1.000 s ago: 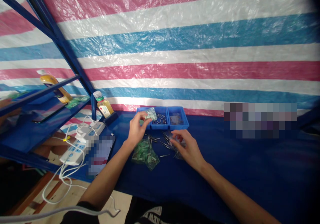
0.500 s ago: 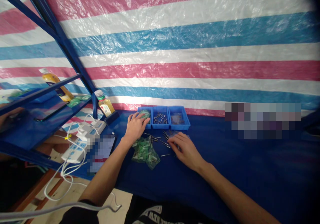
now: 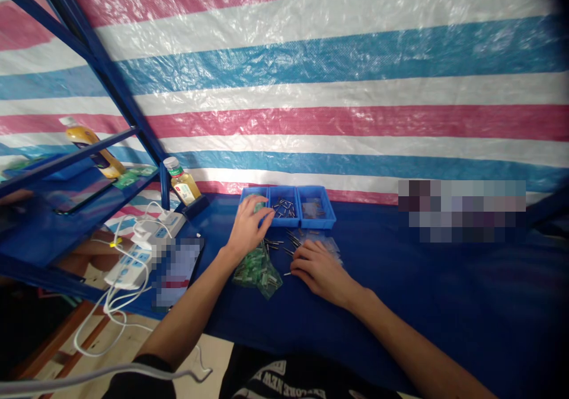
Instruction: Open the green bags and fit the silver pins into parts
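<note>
My left hand (image 3: 249,226) is over the left compartment (image 3: 244,192) of a row of blue bins, its thumb held apart from its fingers. Green packets (image 3: 258,206) show partly under those fingers. On the blue table my right hand (image 3: 320,271) is closed, its fingertips at one end of a thin metal rod (image 3: 287,274). More dark metal rods (image 3: 293,239) lie just beyond it, beside clear plastic bags (image 3: 329,245) partly hidden by the hand. A heap of green plastic packets (image 3: 258,268) rests below my left hand.
The middle bin (image 3: 284,221) holds short metal pieces, the right bin (image 3: 317,224) clear packets. At left stand a phone (image 3: 180,271), a power strip (image 3: 133,262) with white cables, a juice bottle (image 3: 184,185) and a blue metal frame (image 3: 120,102).
My right hand has moved left and nearer to me, onto the lone rod. My left hand has shifted slightly, its thumb now farther out. The view has tilted slightly.
</note>
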`<move>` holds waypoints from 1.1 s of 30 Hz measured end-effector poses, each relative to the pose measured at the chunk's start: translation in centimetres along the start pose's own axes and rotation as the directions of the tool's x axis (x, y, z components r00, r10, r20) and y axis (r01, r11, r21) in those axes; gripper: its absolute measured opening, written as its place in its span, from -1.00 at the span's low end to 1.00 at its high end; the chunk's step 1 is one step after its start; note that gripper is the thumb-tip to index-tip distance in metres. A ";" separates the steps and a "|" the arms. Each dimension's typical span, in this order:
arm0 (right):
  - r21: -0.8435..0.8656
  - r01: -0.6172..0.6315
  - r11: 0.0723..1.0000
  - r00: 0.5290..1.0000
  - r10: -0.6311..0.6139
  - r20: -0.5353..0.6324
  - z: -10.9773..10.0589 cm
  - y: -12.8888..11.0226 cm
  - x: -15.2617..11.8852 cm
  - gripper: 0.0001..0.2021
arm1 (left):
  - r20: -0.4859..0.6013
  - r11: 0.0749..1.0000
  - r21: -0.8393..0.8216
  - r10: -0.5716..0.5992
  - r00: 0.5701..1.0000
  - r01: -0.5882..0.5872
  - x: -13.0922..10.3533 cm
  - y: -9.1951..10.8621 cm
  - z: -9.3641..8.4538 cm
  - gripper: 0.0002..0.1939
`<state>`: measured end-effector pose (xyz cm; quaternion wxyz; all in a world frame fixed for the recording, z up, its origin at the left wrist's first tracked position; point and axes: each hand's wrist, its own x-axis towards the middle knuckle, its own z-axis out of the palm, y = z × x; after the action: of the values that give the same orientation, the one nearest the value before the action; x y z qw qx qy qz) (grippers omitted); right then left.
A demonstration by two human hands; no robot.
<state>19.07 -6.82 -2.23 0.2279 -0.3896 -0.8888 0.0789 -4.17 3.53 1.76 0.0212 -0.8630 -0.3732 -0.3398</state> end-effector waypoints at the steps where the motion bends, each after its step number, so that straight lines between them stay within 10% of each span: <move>1: -0.009 0.006 1.000 1.000 -0.006 0.006 0.1 -0.1 0.0 -0.85 | 0.009 0.998 -0.042 0.044 0.999 -0.043 0.0 0.4 0.0 -0.74; 14: -0.205 -0.061 0.977 0.993 0.040 -0.107 0.9 -0.6 0.4 -0.88 | 0.192 0.907 -0.274 0.377 0.906 -0.319 -0.1 2.9 -0.2 -0.76; 33: 0.233 -0.091 0.968 0.902 0.179 -0.392 0.5 0.5 -0.4 -0.90 | 0.205 0.862 -0.331 0.462 0.863 -0.383 -0.6 3.6 1.1 -0.81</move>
<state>19.43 -6.79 -2.95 0.4429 -0.4323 -0.7785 0.1043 -1.41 0.89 1.34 -0.0786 -0.9572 -0.1203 -0.2514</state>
